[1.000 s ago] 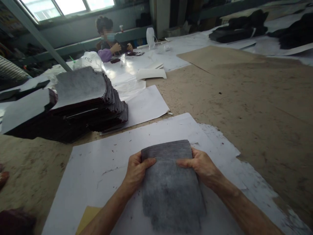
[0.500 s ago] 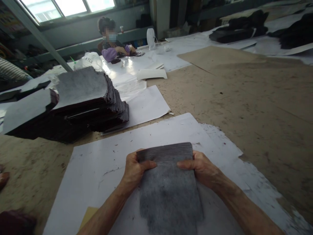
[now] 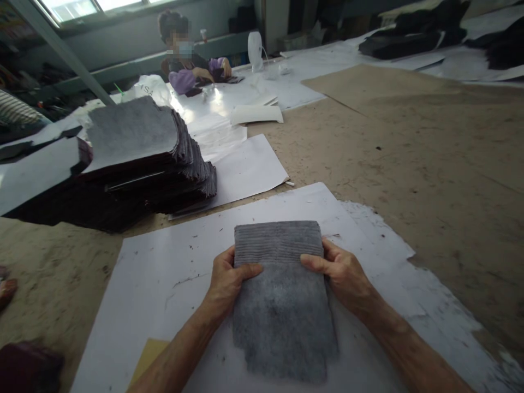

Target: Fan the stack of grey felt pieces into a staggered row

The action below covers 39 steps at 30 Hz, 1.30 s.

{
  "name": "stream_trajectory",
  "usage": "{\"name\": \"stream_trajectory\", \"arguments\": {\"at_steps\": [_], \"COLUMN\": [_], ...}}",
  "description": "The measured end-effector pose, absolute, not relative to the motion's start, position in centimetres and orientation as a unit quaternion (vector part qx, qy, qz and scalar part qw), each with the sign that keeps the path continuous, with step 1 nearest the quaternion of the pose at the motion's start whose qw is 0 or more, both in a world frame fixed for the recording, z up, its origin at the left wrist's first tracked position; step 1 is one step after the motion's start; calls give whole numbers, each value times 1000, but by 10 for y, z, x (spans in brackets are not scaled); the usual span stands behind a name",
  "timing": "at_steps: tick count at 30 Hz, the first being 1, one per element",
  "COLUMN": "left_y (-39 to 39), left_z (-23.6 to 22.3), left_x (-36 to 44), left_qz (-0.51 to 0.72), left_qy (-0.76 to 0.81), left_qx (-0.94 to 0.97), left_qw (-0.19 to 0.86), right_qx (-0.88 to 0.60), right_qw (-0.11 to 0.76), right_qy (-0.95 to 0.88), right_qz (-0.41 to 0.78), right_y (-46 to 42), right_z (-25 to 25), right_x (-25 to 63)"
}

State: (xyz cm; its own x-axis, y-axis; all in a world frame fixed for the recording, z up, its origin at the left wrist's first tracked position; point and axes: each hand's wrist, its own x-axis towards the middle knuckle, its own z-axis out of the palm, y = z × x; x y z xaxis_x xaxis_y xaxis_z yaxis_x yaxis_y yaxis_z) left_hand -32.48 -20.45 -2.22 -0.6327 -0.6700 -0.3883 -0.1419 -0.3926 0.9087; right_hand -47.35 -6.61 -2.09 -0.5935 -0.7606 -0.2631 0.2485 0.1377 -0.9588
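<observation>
A thick stack of grey fabric pieces (image 3: 282, 305) rests on a large white paper sheet (image 3: 164, 273) in front of me. My left hand (image 3: 229, 281) grips its left side, thumb laid across the top piece. My right hand (image 3: 341, 275) grips the right side the same way, thumb on top. The stack's far edge (image 3: 277, 243) shows many thin layers, fanned so they face up toward me. Both hands are closed around the stack.
A tall pile of grey and dark cut pieces (image 3: 135, 158) stands at the left on the brown table (image 3: 409, 164). More white sheets (image 3: 245, 169) lie beyond. A person (image 3: 186, 60) sits working at the far end. Dark bundles (image 3: 405, 38) lie at the back right.
The stack has been tilted and pushed forward, so its layered far edge shows broader and squarer. Both hands kept their grip. The far person's arms shifted.
</observation>
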Motion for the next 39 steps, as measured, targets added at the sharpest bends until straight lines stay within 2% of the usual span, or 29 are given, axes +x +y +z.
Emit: {"name": "stream_trajectory", "arguments": {"at_steps": [2,6,9,12,16,18,23,25,27,33,39], "left_y": [-199,-196,-200,-203,-201,-199,-201,-204,-204,-196,-197], "left_z": [-27,-30,-27,-26,-30,-32,-27,-23,-22,-27,-26], "left_x": [-320,-311,-311,-313,-312,-310,-309,-310,-311,-314,-316], "left_qz": [-730,-712,-726,-733,-714,-711,-746,-766,-766,-732,-735], "left_qy": [-521,-531,-527,-525,-533,-529,-504,-496,-504,-531,-518], "left_qx": [393,399,396,396,406,411,395,377,372,384,408], "left_qw": [203,226,196,172,203,212,185,157,144,188,158], "right_qx": [-225,-278,-278,-273,-233,-217,-228,-217,-203,-147,-108], "right_qw": [395,258,236,264,424,463,289,270,284,406,432], "right_qy": [655,715,709,701,622,597,671,670,666,604,584], "right_qz": [-603,-588,-603,-604,-616,-618,-644,-656,-659,-669,-678], "right_y": [-60,-49,-49,-53,-54,-52,-48,-48,-50,-51,-52], "right_z": [-20,-31,-37,-33,-19,-17,-29,-33,-32,-26,-29], "right_x": [-469,-453,-450,-456,-467,-467,-456,-455,-457,-467,-471]}}
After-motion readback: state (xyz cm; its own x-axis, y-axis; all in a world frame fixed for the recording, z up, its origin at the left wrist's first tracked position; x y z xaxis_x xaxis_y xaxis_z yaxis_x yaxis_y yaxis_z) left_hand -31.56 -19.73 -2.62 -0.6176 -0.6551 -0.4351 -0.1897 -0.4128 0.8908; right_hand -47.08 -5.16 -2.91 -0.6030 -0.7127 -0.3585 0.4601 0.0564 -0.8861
